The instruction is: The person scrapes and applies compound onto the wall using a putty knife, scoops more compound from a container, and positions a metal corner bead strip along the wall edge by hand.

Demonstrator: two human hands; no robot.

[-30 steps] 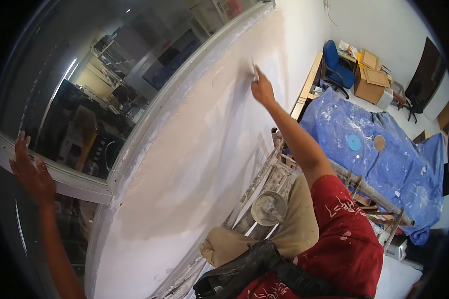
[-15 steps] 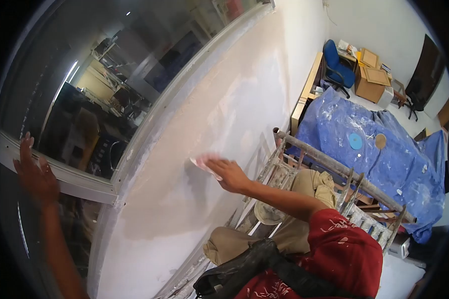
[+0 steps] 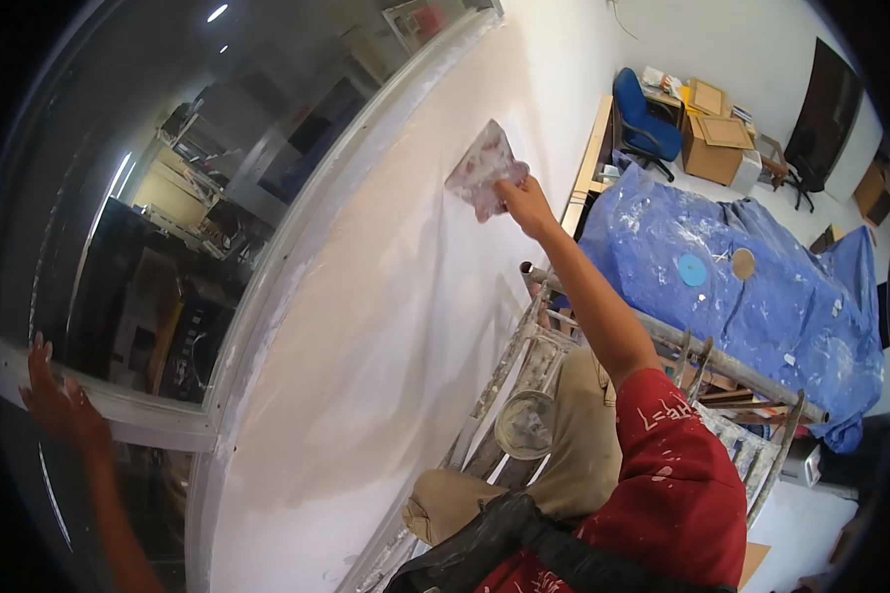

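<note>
My right hand (image 3: 526, 206) grips a flat, stained sheet (image 3: 487, 170), pale with reddish blotches, held at the upper part of the wall (image 3: 366, 326). The wall shows beige and whitish patches. On the left, my left hand (image 3: 66, 407) rests at the window frame (image 3: 158, 423) with its fingers apart and nothing in them. Below my right arm, a round bucket (image 3: 526, 425) with whitish stuff in it stands by my leg on the scaffold.
Metal scaffold rails (image 3: 663, 336) run beside me on the right. Beyond them a blue plastic sheet (image 3: 663, 237) covers something bulky. Farther back are a blue chair (image 3: 646, 119), cardboard boxes (image 3: 714, 153) and a dark doorway (image 3: 829, 99).
My right hand has moved up along the wall with the sheet, and the arm is stretched out farther. The view has shifted slightly, and more of the bucket shows.
</note>
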